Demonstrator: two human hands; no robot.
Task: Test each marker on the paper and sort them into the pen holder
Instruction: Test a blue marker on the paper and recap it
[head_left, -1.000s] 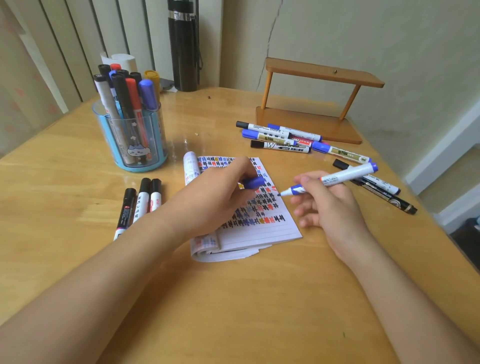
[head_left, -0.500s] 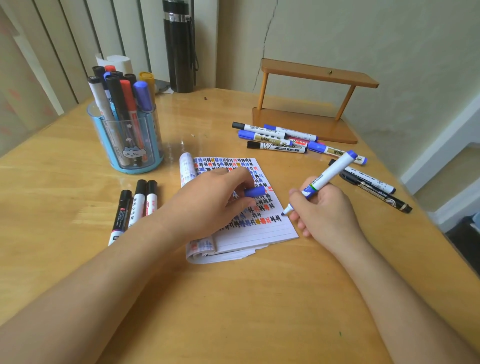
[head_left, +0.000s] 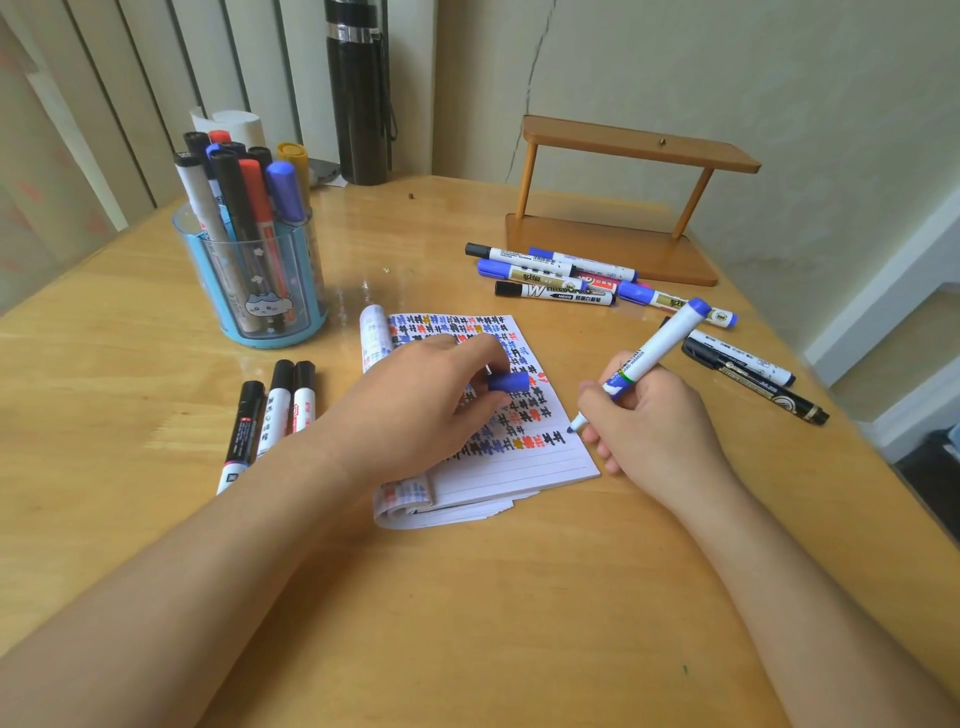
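A lined notepad (head_left: 519, 467) covered in coloured test marks lies mid-table. My left hand (head_left: 415, 410) rests on it and pinches a blue marker cap (head_left: 508, 383). My right hand (head_left: 654, 421) grips an uncapped blue whiteboard marker (head_left: 655, 349), tilted, its tip touching the pad's right edge by the last row of marks. A clear blue pen holder (head_left: 254, 286) at the left back holds several markers. Several loose markers (head_left: 550, 275) lie at the back right, and three markers (head_left: 275, 410) lie left of the pad.
A wooden stand (head_left: 623, 208) sits at the back right by the wall. A black bottle (head_left: 358, 93) stands at the table's far edge. Two dark markers (head_left: 753, 384) lie near the right table edge, which drops to the floor.
My right hand swung the marker from nearly level to a steep writing tilt and brought its tip down to the pad's right edge. My left hand stayed put with the cap.
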